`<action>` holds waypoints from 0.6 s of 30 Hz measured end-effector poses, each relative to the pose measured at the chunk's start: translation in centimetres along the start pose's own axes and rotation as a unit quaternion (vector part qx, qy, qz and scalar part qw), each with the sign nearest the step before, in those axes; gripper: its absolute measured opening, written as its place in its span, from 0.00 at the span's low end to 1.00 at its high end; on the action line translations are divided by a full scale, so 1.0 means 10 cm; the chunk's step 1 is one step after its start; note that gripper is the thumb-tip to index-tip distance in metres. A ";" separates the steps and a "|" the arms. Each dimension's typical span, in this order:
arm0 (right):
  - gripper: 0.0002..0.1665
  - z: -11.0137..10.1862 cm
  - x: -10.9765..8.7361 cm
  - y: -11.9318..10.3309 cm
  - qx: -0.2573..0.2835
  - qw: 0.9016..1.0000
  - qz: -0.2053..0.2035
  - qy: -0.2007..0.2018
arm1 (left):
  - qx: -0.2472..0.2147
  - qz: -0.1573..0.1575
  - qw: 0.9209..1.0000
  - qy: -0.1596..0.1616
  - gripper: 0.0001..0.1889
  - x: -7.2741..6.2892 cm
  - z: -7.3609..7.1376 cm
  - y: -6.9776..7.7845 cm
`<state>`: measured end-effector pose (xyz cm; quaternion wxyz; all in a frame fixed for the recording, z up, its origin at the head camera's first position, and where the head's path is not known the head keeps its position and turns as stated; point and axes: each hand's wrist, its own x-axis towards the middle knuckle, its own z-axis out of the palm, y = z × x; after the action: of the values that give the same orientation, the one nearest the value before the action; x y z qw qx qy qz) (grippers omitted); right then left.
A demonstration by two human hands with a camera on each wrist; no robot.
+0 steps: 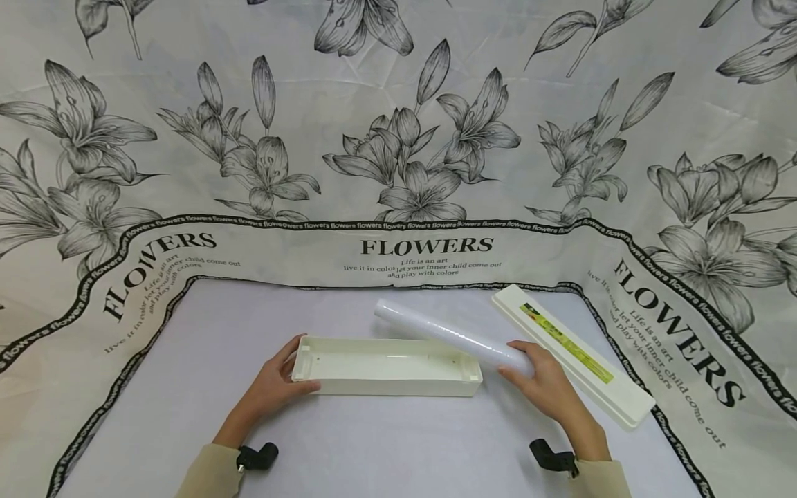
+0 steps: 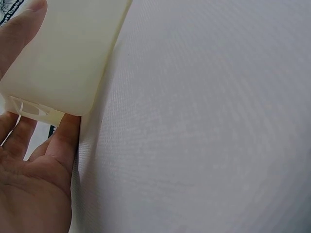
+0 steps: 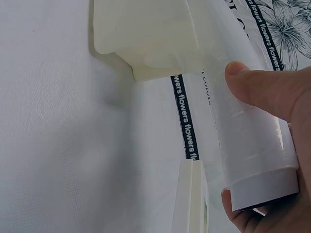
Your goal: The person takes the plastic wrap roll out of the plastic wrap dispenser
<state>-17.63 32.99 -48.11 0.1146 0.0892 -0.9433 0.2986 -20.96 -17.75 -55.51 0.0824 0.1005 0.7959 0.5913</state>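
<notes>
A pale cream, long open box [image 1: 384, 386] sits on the table with its hollow inside facing up. My left hand [image 1: 274, 380] grips its left end, the thumb on the front wall and the fingers around the end. In the left wrist view, the box [image 2: 68, 53] has small cut-outs at its end by the fingertips. My right hand [image 1: 548, 380] holds the near end of a roll of cling film [image 1: 448, 334] between thumb and fingers. The roll slants up to the left, overlapping the box's right back corner in the head view. In the right wrist view, the roll [image 3: 243, 131] looks glossy.
A long cream lid [image 1: 631, 408] with a yellow-green label lies slanted at the right, close beside my right hand. White cloth [image 1: 398, 449] covers the table. Behind it and at both sides rises a flower-printed curtain [image 1: 286, 249] with black-edged lettering.
</notes>
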 end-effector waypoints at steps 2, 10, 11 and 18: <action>0.31 0.00 0.00 0.00 -0.001 1.000 -0.002 0.003 | 0.000 0.000 1.000 -0.001 0.60 0.00 0.00 0.00; 0.32 -0.02 0.00 -0.01 -0.006 1.000 0.012 -0.008 | -0.003 -0.003 1.000 0.000 0.60 0.01 0.01 0.00; 0.32 -0.02 0.00 -0.01 -0.006 1.000 0.013 -0.009 | -0.004 -0.004 1.000 0.000 0.60 0.01 0.01 0.01; 0.31 -0.02 -0.01 0.03 -0.007 1.000 0.005 -0.002 | -0.003 -0.006 1.000 0.000 0.60 0.00 0.00 0.01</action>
<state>-17.56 33.33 -48.15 0.1120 0.0840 -0.9458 0.2929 -20.93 -17.71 -55.43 0.0862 0.0954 0.7949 0.5930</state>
